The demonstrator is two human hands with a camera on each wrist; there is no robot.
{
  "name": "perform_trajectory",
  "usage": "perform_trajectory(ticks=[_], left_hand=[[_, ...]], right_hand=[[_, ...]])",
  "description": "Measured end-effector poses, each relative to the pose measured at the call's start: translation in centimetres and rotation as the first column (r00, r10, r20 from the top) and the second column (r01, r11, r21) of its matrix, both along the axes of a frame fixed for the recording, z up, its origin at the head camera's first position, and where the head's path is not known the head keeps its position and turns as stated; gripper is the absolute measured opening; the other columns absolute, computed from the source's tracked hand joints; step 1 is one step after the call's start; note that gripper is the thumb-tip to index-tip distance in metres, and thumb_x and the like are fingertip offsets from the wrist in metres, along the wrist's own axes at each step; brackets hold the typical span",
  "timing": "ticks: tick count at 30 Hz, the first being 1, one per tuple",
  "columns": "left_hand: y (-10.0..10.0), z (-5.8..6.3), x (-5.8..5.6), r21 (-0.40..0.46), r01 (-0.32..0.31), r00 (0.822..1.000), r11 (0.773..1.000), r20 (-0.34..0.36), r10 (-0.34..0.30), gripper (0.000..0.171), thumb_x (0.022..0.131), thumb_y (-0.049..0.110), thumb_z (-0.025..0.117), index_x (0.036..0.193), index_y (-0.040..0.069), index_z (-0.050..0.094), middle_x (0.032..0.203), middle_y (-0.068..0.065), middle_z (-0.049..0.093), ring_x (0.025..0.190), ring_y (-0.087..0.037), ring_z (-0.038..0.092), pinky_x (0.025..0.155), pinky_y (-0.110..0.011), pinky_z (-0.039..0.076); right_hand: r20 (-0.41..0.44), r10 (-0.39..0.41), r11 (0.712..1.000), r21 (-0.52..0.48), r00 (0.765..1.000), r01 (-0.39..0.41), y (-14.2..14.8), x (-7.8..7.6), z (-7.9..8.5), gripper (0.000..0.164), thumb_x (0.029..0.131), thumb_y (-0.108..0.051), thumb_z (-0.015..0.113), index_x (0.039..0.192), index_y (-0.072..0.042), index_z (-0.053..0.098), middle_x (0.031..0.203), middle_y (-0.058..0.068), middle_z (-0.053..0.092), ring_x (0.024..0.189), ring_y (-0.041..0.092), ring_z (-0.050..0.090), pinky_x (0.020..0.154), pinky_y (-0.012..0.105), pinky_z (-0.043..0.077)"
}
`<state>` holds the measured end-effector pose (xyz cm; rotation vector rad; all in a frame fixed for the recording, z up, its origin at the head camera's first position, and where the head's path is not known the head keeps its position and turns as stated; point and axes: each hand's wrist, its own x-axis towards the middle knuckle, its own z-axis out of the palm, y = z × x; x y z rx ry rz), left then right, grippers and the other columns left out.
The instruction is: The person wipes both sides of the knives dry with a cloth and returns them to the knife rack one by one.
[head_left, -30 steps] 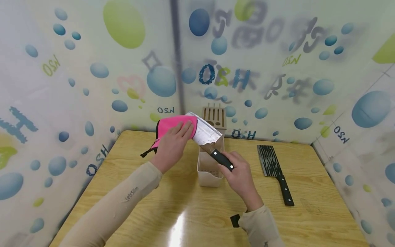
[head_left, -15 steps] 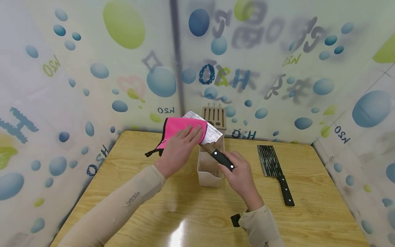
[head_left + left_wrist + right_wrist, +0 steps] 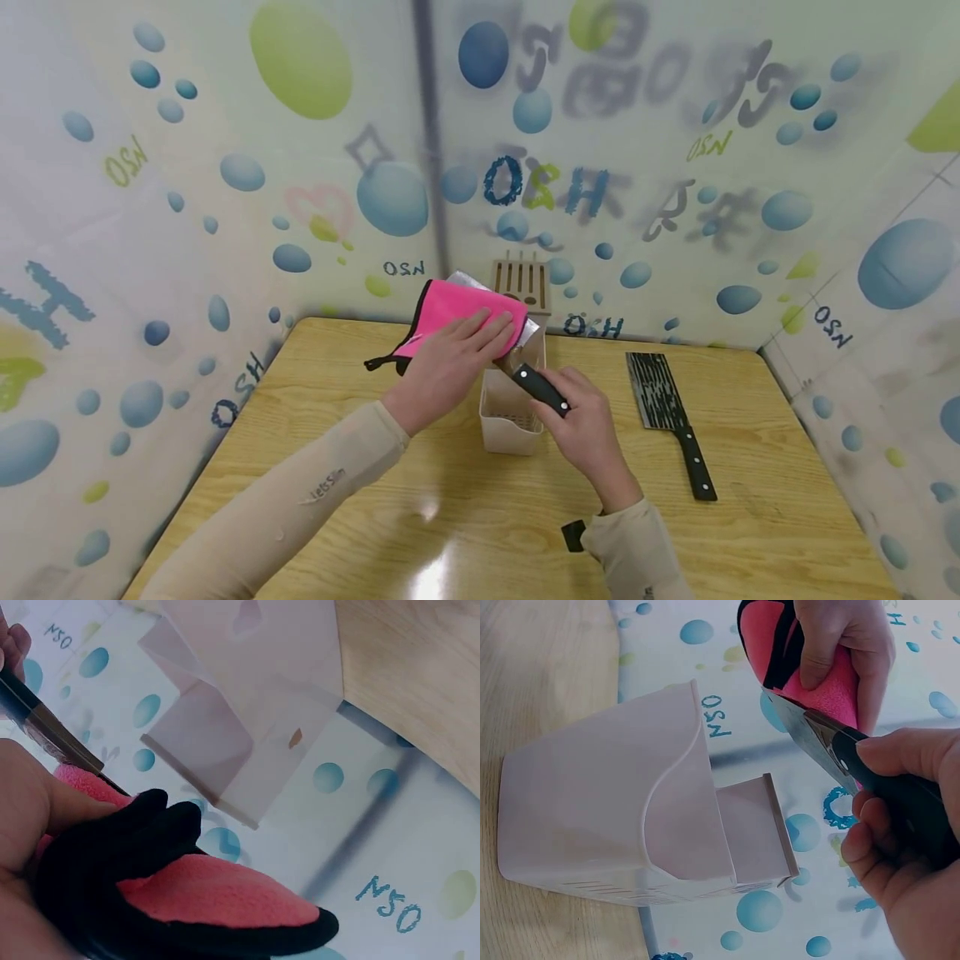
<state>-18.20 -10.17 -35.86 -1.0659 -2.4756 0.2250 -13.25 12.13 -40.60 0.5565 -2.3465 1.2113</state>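
My right hand [image 3: 588,429] grips the black riveted handle of a cleaver [image 3: 540,389], whose shiny blade points up and to the left. A pink cloth [image 3: 442,304] with black edging covers most of that blade. With its fingers laid over the cloth, my left hand [image 3: 442,375] pinches it against the blade; its thumb [image 3: 819,664] shows on the underside in the right wrist view. The cloth is folded around the blade's edge in the left wrist view. Only the blade's far corner and a strip near the handle are uncovered.
Behind and below the cleaver stands a pale knife holder [image 3: 510,435] with a slotted brown top [image 3: 522,283]. A second cleaver [image 3: 662,400], its blade streaked black, lies on the wooden table [image 3: 757,467] at right. Patterned walls [image 3: 645,150] enclose the table's back and sides.
My left hand and the pink cloth have slid rightward along the blade toward the handle, covering more of it. My right hand and the cleaver have stayed almost still.
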Motion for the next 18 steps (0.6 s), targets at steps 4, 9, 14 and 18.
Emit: perform_trajectory(ticks=[4,9,14,18], left_hand=[[0.3,0.1,0.1,-0.032,0.031,0.999,0.999,-0.004,-0.031,0.068,0.096,-0.001,0.068,0.159,0.011,0.043,0.161,-0.006,0.045,0.149,-0.028,0.042,0.12,-0.039,0.039],[0.5,0.1,0.4,-0.075,0.052,0.998,0.996,-0.022,-0.054,0.07,0.097,0.001,0.069,0.16,0.011,0.041,0.163,-0.006,0.043,0.15,-0.028,0.041,0.12,-0.039,0.04],[0.8,-0.2,0.8,-0.107,0.049,0.998,0.993,-0.024,-0.051,0.071,0.096,0.0,0.069,0.16,0.011,0.039,0.164,-0.006,0.04,0.151,-0.028,0.038,0.122,-0.039,0.036],[1.0,-0.4,1.2,-0.142,0.053,0.997,0.989,-0.056,-0.061,0.073,0.095,0.003,0.072,0.16,0.011,0.04,0.165,-0.005,0.039,0.152,-0.028,0.037,0.123,-0.037,0.034]], right_hand=[[-0.006,0.009,1.0,-0.002,1.0,-0.009,0.0,0.0,-0.1,0.034,0.086,-0.001,0.082,0.119,0.001,0.074,0.103,0.013,0.071,0.085,0.021,0.064,0.07,0.034,0.056],[-0.017,0.019,1.0,-0.01,1.0,-0.019,-0.1,-0.1,-0.2,0.033,0.085,0.0,0.082,0.118,0.002,0.075,0.101,0.013,0.071,0.082,0.02,0.063,0.067,0.033,0.055],[-0.009,0.014,1.0,-0.027,1.0,-0.014,-0.2,-0.1,-0.4,0.033,0.085,0.0,0.082,0.117,0.003,0.074,0.098,0.013,0.07,0.08,0.019,0.062,0.065,0.031,0.053],[-0.005,0.0,0.999,-0.038,1.0,0.0,-0.2,-0.1,-0.5,0.032,0.086,0.0,0.081,0.117,0.003,0.074,0.098,0.014,0.07,0.079,0.019,0.062,0.064,0.03,0.053]])
